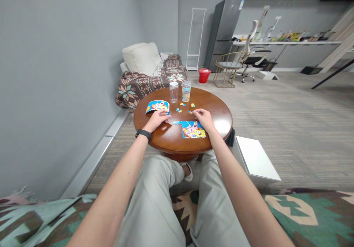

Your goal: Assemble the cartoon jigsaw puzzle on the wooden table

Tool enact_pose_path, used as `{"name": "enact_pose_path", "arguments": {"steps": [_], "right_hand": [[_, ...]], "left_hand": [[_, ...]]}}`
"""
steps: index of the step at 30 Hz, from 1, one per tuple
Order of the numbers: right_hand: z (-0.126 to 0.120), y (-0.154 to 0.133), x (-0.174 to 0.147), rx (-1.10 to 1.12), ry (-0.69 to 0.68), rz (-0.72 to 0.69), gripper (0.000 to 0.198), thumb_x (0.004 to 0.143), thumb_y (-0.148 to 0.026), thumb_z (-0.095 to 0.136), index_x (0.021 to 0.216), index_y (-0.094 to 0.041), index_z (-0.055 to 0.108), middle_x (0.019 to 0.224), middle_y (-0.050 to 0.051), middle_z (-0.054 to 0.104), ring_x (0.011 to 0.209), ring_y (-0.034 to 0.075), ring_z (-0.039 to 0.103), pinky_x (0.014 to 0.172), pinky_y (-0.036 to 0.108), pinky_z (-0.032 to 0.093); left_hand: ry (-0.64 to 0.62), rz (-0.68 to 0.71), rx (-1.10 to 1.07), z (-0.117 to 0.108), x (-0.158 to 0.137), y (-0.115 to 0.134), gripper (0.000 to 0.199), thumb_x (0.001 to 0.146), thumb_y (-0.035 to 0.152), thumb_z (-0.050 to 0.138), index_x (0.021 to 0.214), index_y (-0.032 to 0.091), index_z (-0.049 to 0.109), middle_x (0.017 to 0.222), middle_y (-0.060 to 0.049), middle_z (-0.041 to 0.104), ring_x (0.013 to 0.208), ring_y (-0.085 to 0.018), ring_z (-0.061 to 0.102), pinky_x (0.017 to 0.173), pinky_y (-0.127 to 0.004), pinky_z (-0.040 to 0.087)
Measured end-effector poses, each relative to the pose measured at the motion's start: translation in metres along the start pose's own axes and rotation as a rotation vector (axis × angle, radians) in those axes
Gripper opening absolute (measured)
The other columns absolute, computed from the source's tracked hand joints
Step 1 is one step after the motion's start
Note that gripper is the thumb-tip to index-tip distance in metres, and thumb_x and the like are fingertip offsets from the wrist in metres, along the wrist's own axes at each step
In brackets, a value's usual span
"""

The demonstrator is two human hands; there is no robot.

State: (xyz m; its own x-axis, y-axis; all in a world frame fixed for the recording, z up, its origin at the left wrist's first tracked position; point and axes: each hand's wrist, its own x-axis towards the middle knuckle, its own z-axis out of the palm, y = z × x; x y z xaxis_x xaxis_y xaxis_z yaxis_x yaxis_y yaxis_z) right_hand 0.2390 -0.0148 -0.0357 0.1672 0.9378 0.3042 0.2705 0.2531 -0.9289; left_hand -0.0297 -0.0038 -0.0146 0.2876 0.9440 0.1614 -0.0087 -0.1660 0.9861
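Note:
On the round wooden table (155,136) lies a partly assembled cartoon jigsaw puzzle (193,130), with a gap in its left part. My left hand (159,118), wearing a black wristband, is left of the puzzle. Its fingers are bent around a small blue puzzle piece (168,112) at the tips. Over the puzzle's upper right edge is my right hand (204,117), its fingertips pinched together beside a loose puzzle piece (190,112). Whatever those fingertips hold is hidden. More loose puzzle pieces (179,110) lie farther back. A curled picture sheet (155,106) stands behind my left hand.
A clear jar (174,93) and a cartoon-labelled jar (186,92) stand at the table's back. Beyond are a patterned sofa (132,88), a red bucket (204,76) and a chair (229,65). A white box (257,156) is on the floor at right.

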Motion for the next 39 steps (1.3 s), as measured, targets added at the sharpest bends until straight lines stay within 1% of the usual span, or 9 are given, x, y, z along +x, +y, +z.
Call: {"name": "enact_pose_path", "arguments": {"steps": [6,11,16,19,22,26,29,36,39], "right_hand": [[0.0019,-0.0007,-0.0002,0.093,-0.018,0.018,0.04,0.079,-0.052,0.061,0.104,-0.021,0.063,0.073,0.002,0.068,0.062,0.017,0.064,0.06,0.03,0.051],[-0.0006,-0.0007,-0.0002,0.025,-0.034,-0.024,0.033,0.078,-0.051,0.065,0.089,-0.021,0.07,0.084,0.007,0.072,0.074,0.021,0.067,0.067,0.033,0.053],[-0.0041,-0.0006,0.0008,-0.11,0.04,-0.12,0.035,0.084,-0.049,0.058,0.097,-0.021,0.074,0.088,0.007,0.071,0.083,0.022,0.065,0.079,0.036,0.052],[-0.0018,0.0003,0.0011,-0.04,0.024,-0.069,0.036,0.083,-0.048,0.06,0.104,-0.02,0.069,0.073,0.001,0.066,0.067,0.018,0.063,0.07,0.034,0.052],[0.0011,0.0003,0.0005,0.062,-0.018,-0.007,0.031,0.077,-0.046,0.067,0.096,-0.021,0.064,0.067,-0.003,0.063,0.06,0.016,0.063,0.063,0.03,0.051],[0.0015,-0.0008,-0.0004,0.068,-0.022,0.008,0.026,0.072,-0.042,0.07,0.087,-0.022,0.064,0.068,-0.002,0.064,0.062,0.016,0.064,0.06,0.028,0.05],[0.0003,-0.0008,-0.0009,0.011,-0.014,-0.023,0.024,0.072,-0.041,0.07,0.085,-0.021,0.07,0.07,0.0,0.067,0.064,0.016,0.062,0.063,0.029,0.051],[0.0014,-0.001,-0.0014,0.038,-0.022,0.007,0.02,0.073,-0.037,0.069,0.082,-0.02,0.074,0.081,0.005,0.074,0.075,0.02,0.067,0.07,0.033,0.054],[0.0,-0.0029,-0.0013,0.052,-0.032,0.019,0.017,0.076,-0.035,0.066,0.083,-0.021,0.073,0.085,0.005,0.074,0.079,0.02,0.067,0.073,0.034,0.054]], "left_hand": [[-0.007,0.005,0.0,-0.0019,0.0015,-0.0012,0.047,0.061,0.045,0.088,0.084,0.017,0.058,0.08,-0.004,0.073,0.061,-0.014,0.067,0.06,-0.026,0.052],[-0.012,-0.009,0.011,-0.0006,0.0016,0.0009,0.051,0.067,0.06,0.08,0.083,0.015,0.065,0.086,-0.01,0.074,0.063,-0.014,0.067,0.059,-0.026,0.051],[-0.003,-0.005,0.053,0.001,-0.0011,0.0051,0.05,0.066,0.059,0.081,0.086,0.014,0.068,0.086,-0.009,0.075,0.067,-0.015,0.068,0.06,-0.025,0.05],[0.003,0.014,0.095,0.0007,-0.0019,0.0051,0.046,0.061,0.051,0.086,0.083,0.015,0.068,0.084,-0.007,0.074,0.069,-0.016,0.068,0.06,-0.025,0.05],[0.013,0.013,0.076,-0.0001,-0.0007,0.0032,0.045,0.059,0.048,0.087,0.079,0.015,0.063,0.073,-0.003,0.07,0.064,-0.014,0.066,0.059,-0.024,0.049],[0.038,0.035,0.015,-0.0005,0.0007,0.0016,0.048,0.06,0.046,0.087,0.085,0.017,0.059,0.071,0.002,0.066,0.059,-0.011,0.064,0.056,-0.023,0.049],[0.024,0.032,0.021,-0.0004,0.0,0.0022,0.048,0.063,0.043,0.086,0.094,0.017,0.061,0.079,0.0,0.069,0.062,-0.012,0.065,0.058,-0.024,0.05],[0.021,-0.009,0.028,-0.0008,0.0009,0.0023,0.048,0.067,0.052,0.082,0.09,0.014,0.064,0.08,-0.005,0.071,0.063,-0.014,0.067,0.06,-0.026,0.052],[0.036,0.001,0.024,-0.0007,0.0014,0.0019,0.051,0.06,0.052,0.087,0.086,0.015,0.063,0.082,-0.005,0.072,0.067,-0.015,0.068,0.06,-0.025,0.052]]}}
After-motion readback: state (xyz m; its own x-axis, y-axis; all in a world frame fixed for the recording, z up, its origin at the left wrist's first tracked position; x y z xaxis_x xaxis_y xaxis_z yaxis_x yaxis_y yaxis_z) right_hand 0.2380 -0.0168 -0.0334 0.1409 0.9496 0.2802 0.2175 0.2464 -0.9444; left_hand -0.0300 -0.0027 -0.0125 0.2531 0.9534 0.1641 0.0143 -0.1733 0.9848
